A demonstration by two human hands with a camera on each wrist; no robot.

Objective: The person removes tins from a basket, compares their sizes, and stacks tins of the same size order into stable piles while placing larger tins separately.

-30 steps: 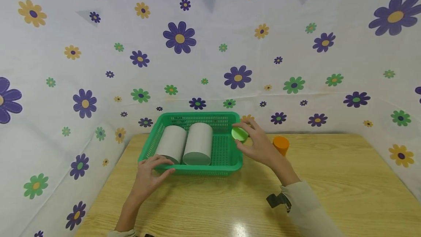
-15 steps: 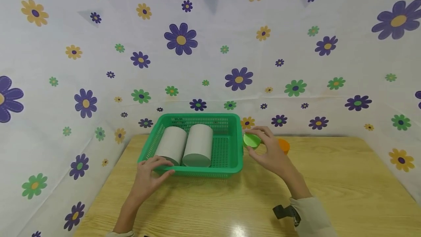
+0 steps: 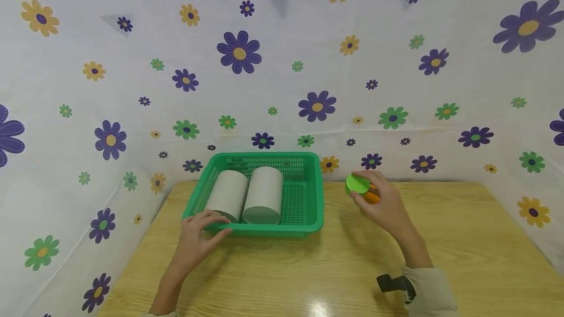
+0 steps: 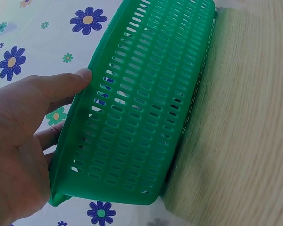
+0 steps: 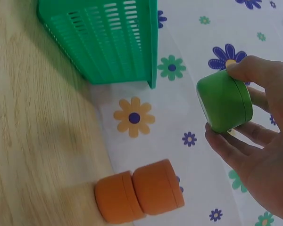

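Green cup (image 3: 357, 184) sits pinched in the right hand (image 3: 382, 204), just above an orange cup (image 5: 139, 196). Left hand (image 3: 197, 238) grips the green basket (image 3: 308, 209) rim on a wooden table (image 3: 462, 248) before flowered cloth (image 3: 396, 62).

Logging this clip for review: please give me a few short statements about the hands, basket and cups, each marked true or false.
1. The right hand holds a green cup. True.
2. The green cup sits inside the basket. False: it is in the air to the right of the basket, above the orange cup.
3. Two grey cylinders lie side by side in the basket. True.
4. The left hand is flat on the table, away from the basket. False: it grips the basket's near rim, thumb over the edge.
5. The orange cup is upright in the basket. False: it is on the table by the wall, outside the basket.
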